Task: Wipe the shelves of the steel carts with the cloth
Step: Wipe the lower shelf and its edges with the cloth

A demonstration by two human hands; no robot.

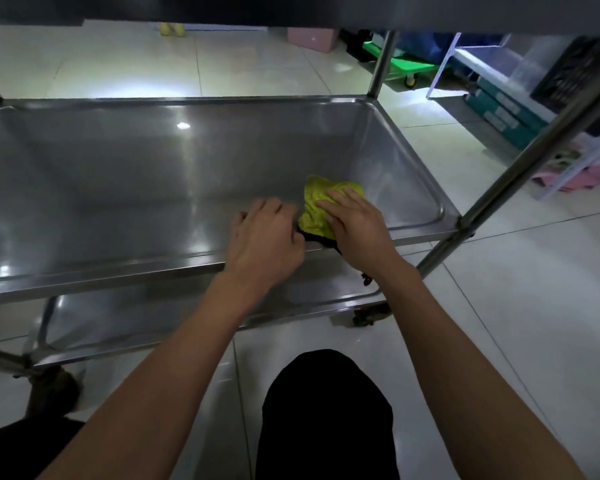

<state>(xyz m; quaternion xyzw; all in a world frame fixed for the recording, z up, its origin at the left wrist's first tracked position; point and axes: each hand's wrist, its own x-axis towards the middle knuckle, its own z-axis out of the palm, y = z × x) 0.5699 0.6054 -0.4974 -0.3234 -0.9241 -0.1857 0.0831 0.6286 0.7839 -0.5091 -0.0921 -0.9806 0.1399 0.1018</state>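
Observation:
A steel cart's middle shelf (pixel 125 188) fills the view, a shallow tray with a raised rim. A crumpled yellow cloth (pixel 317 206) with a dark edge lies near the shelf's front right. My right hand (pixel 357 226) rests flat on the cloth, fingers spread over it. My left hand (pixel 265 237) sits just left of the cloth on the shelf's front rim, fingers curled, touching the cloth's edge. Whether the left hand grips the cloth is hidden. A lower shelf (pixel 174 320) shows beneath.
Steel posts stand at the cart's corners (pixel 520 168) (pixel 381 64). An upper shelf (pixel 291 8) hangs overhead. Clear plastic bins, boxes (pixel 506 112) and a green dolly (pixel 406 69) crowd the floor at the right. My black-clad knee (pixel 326 410) is below the shelf.

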